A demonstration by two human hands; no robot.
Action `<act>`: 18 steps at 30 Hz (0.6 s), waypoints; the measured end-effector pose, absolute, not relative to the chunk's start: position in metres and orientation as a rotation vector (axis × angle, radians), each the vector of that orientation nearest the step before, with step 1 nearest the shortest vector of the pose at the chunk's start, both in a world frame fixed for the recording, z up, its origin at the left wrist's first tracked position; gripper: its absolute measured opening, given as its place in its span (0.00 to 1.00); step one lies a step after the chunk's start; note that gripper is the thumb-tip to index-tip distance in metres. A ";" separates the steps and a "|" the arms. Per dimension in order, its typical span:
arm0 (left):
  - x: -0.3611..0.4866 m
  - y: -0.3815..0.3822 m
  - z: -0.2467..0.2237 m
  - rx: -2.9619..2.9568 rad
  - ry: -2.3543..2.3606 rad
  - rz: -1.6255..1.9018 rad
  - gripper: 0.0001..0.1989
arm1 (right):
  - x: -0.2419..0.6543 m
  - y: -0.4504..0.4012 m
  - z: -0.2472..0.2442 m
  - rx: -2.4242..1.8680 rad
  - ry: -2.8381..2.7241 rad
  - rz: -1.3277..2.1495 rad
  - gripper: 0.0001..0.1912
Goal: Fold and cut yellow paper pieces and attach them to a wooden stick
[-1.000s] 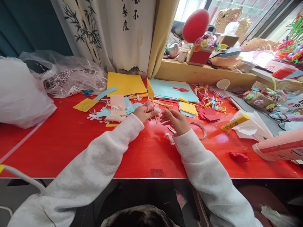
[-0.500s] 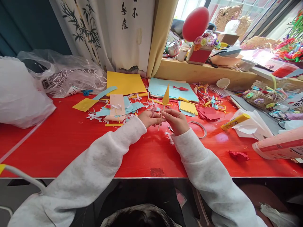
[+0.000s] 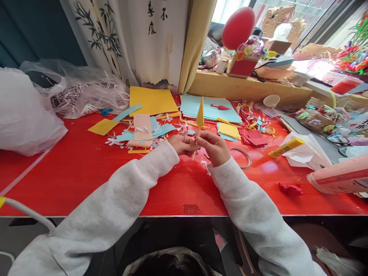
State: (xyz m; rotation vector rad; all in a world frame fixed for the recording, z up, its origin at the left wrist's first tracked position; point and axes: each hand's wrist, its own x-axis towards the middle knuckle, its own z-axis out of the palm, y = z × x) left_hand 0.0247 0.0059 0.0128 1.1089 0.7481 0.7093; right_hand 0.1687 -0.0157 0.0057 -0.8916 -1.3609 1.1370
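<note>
Above the red table [image 3: 172, 188], a pointed yellow paper piece [image 3: 200, 115] stands nearly upright at the top of a thin pale stick [image 3: 194, 154]. My right hand [image 3: 214, 146] pinches the stick just under the yellow paper. From the other side, my left hand [image 3: 184, 145] grips the stick lower down, its fingertips against those of my right hand. A bit of curled pink paper [image 3: 185, 133] shows at the left fingers; whether it is held or lies behind them I cannot tell. Beyond the hands, a red paper piece with a thin stem [image 3: 220, 107] lies on light-blue sheets [image 3: 201, 100].
Paper scraps [image 3: 161, 130] and a yellow sheet [image 3: 153, 101] lie behind my left hand. To the right are yellow squares [image 3: 229, 130], red squares [image 3: 253, 138], a tape ring [image 3: 244, 156], a glue stick [image 3: 286, 148] and a pink bottle [image 3: 339, 174]. Plastic bags [image 3: 31, 111] stand left.
The yellow paper piece has risen slightly and turned a little to the left, now showing narrower. Both hands keep their grip in nearly the same place.
</note>
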 end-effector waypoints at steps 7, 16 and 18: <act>0.026 -0.001 0.019 1.404 0.665 0.944 0.27 | 0.182 -0.009 0.007 -0.960 -0.991 1.210 0.14; 0.023 -0.004 0.017 1.666 0.714 1.191 0.13 | 0.175 -0.015 0.012 -0.875 -0.945 1.370 0.14; 0.023 -0.004 0.021 1.587 0.717 1.236 0.13 | 0.173 -0.017 0.014 -0.863 -0.974 1.358 0.14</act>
